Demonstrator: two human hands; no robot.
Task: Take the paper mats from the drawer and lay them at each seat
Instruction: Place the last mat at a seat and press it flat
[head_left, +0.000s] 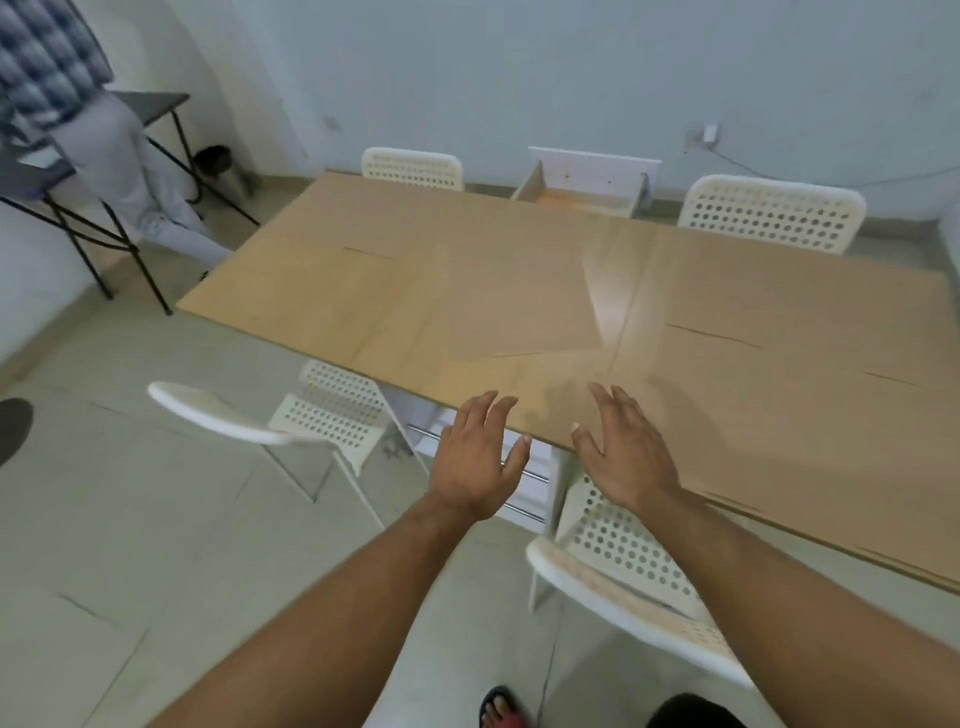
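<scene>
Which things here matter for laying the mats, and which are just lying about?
For the job:
paper mats
open drawer
table
white chairs
left hand
right hand

Just about:
black folding table
wall plug

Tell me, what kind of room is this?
Probably a plain dining or meeting room: a long light-wood table with brown paper mats on it, white perforated plastic chairs around it, a pale tiled floor, and bare white walls.

Matt paper mat (519, 306) on glossy wood table (613, 291); perforated plastic chairs (769, 213).
</scene>
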